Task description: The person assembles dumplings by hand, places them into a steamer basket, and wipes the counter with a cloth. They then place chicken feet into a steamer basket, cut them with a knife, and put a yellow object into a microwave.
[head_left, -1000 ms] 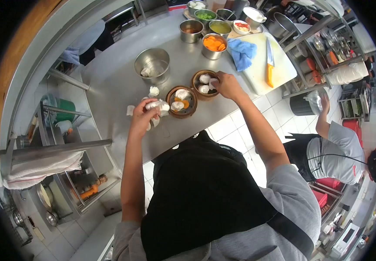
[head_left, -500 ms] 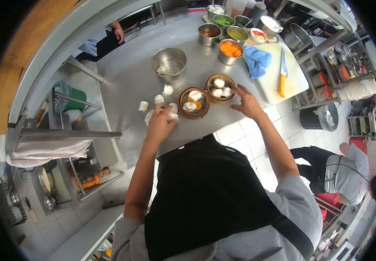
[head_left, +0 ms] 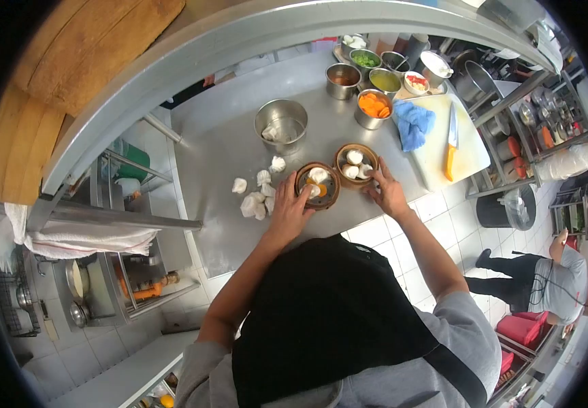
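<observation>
Two round bamboo steamers sit side by side on the steel table (head_left: 219,129). My left hand (head_left: 290,210) is at the left steamer (head_left: 335,197), its fingers over the lower left rim; white dumplings and orange slices lie inside. At the right steamer (head_left: 341,154), which holds white dumplings, my right hand (head_left: 388,193) touches the right edge with fingers apart. Whether the left fingers grip a dumpling or only the rim is too small to tell. Left of them lies a loose group of dumplings (head_left: 254,204). Behind stands a metal pot (head_left: 281,122) with a few pieces inside.
Toward the back right are metal bowls, including one with orange slices (head_left: 374,106). A blue cloth (head_left: 413,125) and a yellow-handled knife (head_left: 451,146) rest on a white cutting board (head_left: 430,163). A co-worker (head_left: 558,282) stands at the far right.
My left hand has moved right, from the loose dumplings to the left steamer. My right hand has come in against the right steamer. The camera view has shifted, and the person at the back is mostly hidden.
</observation>
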`<state>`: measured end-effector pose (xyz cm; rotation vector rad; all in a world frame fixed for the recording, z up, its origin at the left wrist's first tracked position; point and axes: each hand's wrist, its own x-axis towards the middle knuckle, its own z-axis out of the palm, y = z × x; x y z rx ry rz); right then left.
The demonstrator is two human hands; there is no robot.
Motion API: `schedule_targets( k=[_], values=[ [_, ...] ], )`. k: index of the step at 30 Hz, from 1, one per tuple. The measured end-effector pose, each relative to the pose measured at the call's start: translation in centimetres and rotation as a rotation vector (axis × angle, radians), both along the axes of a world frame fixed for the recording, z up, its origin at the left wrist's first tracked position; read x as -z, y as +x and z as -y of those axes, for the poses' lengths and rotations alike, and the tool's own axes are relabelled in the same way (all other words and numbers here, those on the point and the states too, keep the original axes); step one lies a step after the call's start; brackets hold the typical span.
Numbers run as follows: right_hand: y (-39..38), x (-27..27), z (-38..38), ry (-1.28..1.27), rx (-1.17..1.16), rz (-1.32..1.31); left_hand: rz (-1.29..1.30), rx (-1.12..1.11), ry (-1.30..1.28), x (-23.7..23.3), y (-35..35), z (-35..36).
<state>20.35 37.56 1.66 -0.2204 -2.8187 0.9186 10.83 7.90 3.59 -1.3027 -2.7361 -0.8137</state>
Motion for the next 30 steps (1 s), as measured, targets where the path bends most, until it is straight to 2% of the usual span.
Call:
schedule_targets(
  k=[3, 8, 12, 17, 18, 20, 24, 26, 27, 29, 30],
  values=[
    [-0.2, 1.1, 0.4, 0.007, 0.055, -0.029, 0.033, -0.023, 0.034, 0.6, -0.9, 0.1],
    [-0.3, 1.6, -0.3, -0.024, 0.032, -0.108, 0.095, 0.005, -0.073, 0.7, -2.8, 0.5],
    [-2.4, -3.3, -1.3, -0.012, 0.063, -0.213, 0.087, 0.036, -0.141, 1.7, -3.7, 0.7],
    [-10.3, -11.0, -2.6, 0.046, -0.032, -0.270, 0.126, 0.076, -0.128, 1.1, -4.3, 0.9],
    [-12.4, -11.7, -2.8, 0.044, -0.072, -0.270, 0.124, 0.080, -0.129, 0.8, -4.2, 0.9],
    [-17.0, -11.3, -3.2, 0.239, -0.180, -0.453, 0.181, 0.023, -0.081, -0.2, -3.9, 1.0],
    [-19.2, -13.9, -0.4, 0.326, -0.153, -0.400, 0.154, 0.049, 0.021, -4.2, -4.3, 3.0],
    [-17.6, -13.9, 0.5, 0.304, -0.148, -0.352, 0.245, -0.059, 0.083, -6.0, -4.8, 5.2],
    [-16.7, -13.8, 0.8, 0.288, -0.149, -0.334, 0.244, -0.054, 0.077, -6.0, -5.1, 6.7],
    [-15.4, -13.6, 1.1, 0.249, -0.157, -0.308, 0.198, -0.185, 0.134, -5.8, -6.3, 10.0],
    [-14.8, -13.4, 1.4, 0.228, -0.160, -0.293, 0.205, -0.257, 0.067, -6.2, -7.4, 10.7]
  ],
)
